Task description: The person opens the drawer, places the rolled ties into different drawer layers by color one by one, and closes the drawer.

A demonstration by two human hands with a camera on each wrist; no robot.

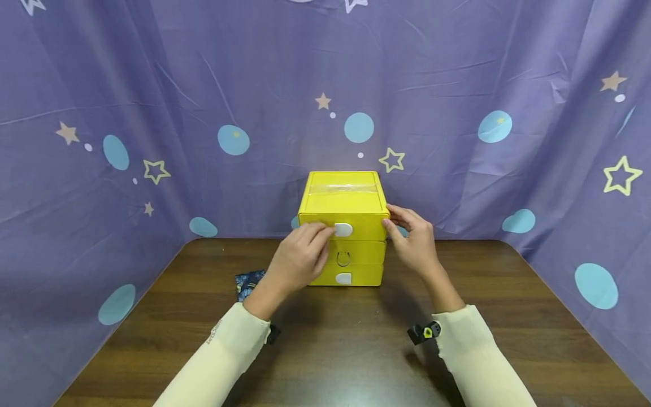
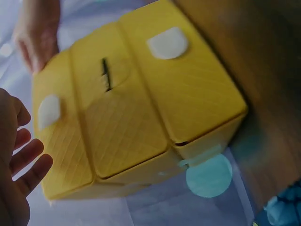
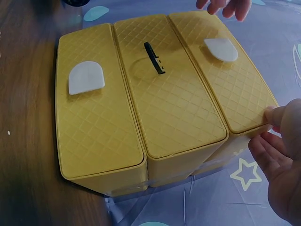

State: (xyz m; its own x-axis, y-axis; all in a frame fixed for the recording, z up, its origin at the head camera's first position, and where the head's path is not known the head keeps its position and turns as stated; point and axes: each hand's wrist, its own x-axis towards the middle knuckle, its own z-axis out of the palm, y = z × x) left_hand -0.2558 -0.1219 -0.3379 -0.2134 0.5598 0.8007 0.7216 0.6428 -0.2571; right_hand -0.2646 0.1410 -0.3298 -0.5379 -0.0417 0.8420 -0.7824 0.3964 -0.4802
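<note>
A yellow three-drawer box (image 1: 344, 203) stands on the table with its drawer fronts toward me. The top drawer has a white tab handle (image 3: 222, 50), and the bottom one a matching tab (image 3: 86, 77). On the middle drawer is a ring-shaped pull (image 1: 343, 259). My left hand (image 1: 301, 254) hovers before the top drawer, its bent fingers near the tab; a gap shows between them and the box in the left wrist view. With thumb on the front and fingers along the side, my right hand (image 1: 414, 240) holds the box's upper right corner.
A dark blue patterned item (image 1: 248, 282) lies on the wooden table (image 1: 351, 350), left of the box and partly behind my left forearm. Behind the table hangs a purple curtain (image 1: 285, 73) with stars and dots. Clear tape (image 1: 343, 188) crosses the box top.
</note>
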